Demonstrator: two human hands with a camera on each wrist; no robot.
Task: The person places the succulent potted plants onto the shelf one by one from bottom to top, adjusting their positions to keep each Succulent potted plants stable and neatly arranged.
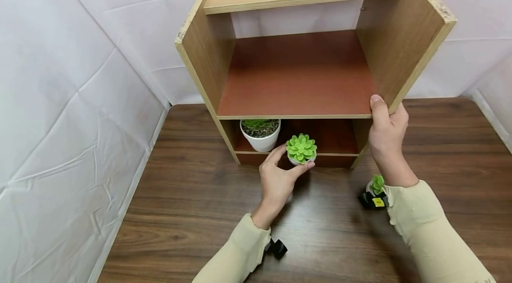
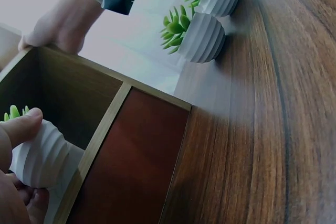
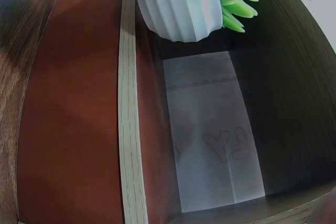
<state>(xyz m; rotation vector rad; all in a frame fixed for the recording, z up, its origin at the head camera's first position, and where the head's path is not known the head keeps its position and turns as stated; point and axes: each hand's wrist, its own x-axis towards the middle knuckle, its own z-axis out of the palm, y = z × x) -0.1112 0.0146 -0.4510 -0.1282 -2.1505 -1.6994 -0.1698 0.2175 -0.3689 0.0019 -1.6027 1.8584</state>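
Note:
My left hand (image 1: 277, 181) pinches a small potted succulent (image 1: 301, 148) at the front opening of the shelf unit's lowest compartment. Bright green leaves top its white ribbed pot (image 2: 41, 156), which overlaps the compartment in the right wrist view. My right hand (image 1: 386, 134) grips the shelf unit's right side panel (image 1: 404, 38), the thumb lying by the front corner of the middle shelf (image 1: 296, 74). To the left of the held plant, a larger white pot (image 1: 265, 141) with a succulent and pebbles stands inside the lowest compartment.
Another small succulent (image 1: 377, 184) shows beside my right sleeve, partly covered by the wrist camera (image 1: 374, 201). In the left wrist view, two ribbed pots stand on the wooden table (image 2: 252, 129), the nearer pot (image 2: 203, 39) in front. White sheeting (image 1: 80, 74) hangs behind and left.

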